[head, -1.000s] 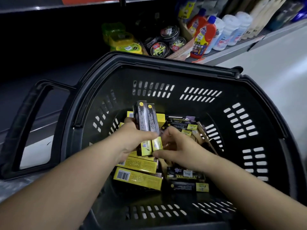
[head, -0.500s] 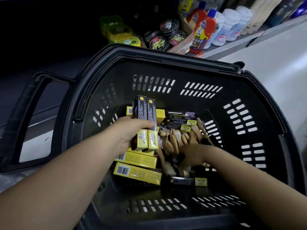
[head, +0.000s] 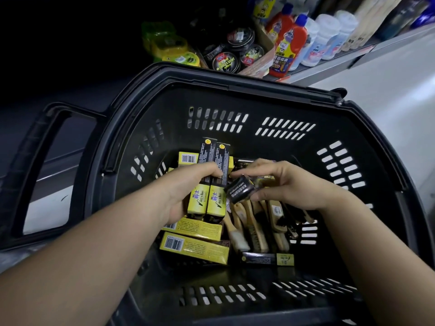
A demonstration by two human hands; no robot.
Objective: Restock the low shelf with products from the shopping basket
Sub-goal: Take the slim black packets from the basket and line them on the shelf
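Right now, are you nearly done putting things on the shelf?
Not nearly. Done: I can't tell; the shelf shows tins and bottles only. In hand: the left hand grips two boxes, the right hand pinches a black box, all over the basket. Left: more yellow boxes and brushes lie in the basket.

Black basket [head: 235, 95], slotted walls. L hand [head: 186, 184] grips 2 black/yellow boxes [head: 208, 182], held side by side. R hand [head: 289, 182] pinches 3rd box [head: 240, 189], tilted, just beside the pair. Below: yellow boxes [head: 195, 247], wood-handled brushes [head: 259, 222]. Behind basket: shelf [head: 329, 64] w/ tins [head: 226, 61], red bottles [head: 288, 45].
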